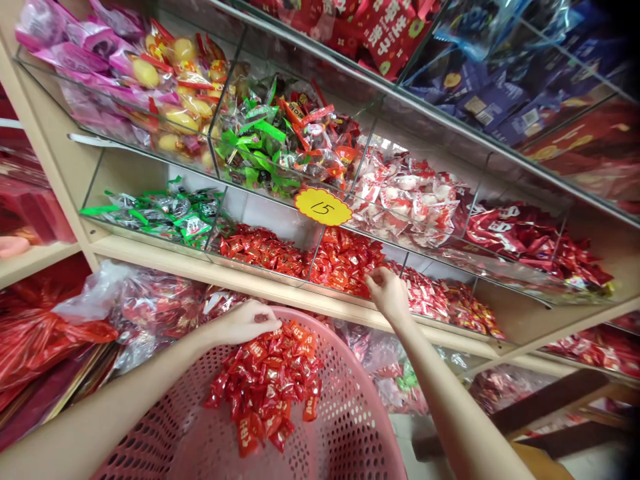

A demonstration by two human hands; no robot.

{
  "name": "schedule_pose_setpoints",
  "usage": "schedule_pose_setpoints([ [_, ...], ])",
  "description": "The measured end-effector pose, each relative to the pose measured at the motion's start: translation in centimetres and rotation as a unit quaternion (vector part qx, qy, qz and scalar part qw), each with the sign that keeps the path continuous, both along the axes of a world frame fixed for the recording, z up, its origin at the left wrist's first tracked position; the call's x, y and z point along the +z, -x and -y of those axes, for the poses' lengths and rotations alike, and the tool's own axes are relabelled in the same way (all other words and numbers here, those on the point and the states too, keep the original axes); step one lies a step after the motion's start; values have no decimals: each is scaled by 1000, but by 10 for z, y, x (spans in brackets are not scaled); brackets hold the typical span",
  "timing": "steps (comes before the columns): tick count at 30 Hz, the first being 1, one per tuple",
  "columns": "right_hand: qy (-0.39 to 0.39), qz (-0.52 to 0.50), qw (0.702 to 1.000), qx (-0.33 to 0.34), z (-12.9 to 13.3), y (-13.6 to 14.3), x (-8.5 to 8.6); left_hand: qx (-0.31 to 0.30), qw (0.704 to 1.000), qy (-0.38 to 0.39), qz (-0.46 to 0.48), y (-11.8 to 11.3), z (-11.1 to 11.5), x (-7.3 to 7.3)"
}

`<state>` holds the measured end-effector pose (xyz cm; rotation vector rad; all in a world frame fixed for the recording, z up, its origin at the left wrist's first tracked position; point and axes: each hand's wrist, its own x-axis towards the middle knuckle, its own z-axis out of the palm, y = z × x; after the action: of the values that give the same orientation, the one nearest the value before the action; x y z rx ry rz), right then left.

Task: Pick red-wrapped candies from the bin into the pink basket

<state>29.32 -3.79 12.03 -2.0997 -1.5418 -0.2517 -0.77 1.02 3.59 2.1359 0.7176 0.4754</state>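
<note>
Through the head view I am seeing my left hand (250,321) bending at the far rim of a perforated pink basket (383,427), its thumb and fingers curling together beside the top of a heap of red-wrapped sweets (273,380); whether those fingertips are pinching a sweet I cannot tell. My right hand (387,290) is reaching up to the lower shelf, its fingers folding inward at the front of a bin of red sweets (340,260), and I cannot tell if anything is being gripped there either. The basket is sitting right below the shelf's wooden edge (250,280), probably so that the loose sweets are lying within short reach of both hands, and its high wall is presumably containing them. The clear divider (316,253) is seemingly serving to separate one lot from the next. As for where the sweets are lying, the basket heap is spreading from just beside the left fingertips down towards me, while the bin's sweets are filling the space just behind and to the left of the right fingertips. Red-and-white sweets (425,293) are lying on the other side of those fingers, and a yellow tag (323,207) marked 15 is hanging above and to their left.
</note>
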Motion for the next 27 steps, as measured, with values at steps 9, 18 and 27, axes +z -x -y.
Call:
schedule_pose_setpoints([
  [9,264,114,949,-131,-9,6,20,4,1000,0,1,-2,-1,-1],
  [18,290,91,946,-110,-15,6,18,15,999,-25,-16,1,1,3],
  [27,274,47,957,-77,-15,-7,16,8,1000,-7,-5,1,4,5],
])
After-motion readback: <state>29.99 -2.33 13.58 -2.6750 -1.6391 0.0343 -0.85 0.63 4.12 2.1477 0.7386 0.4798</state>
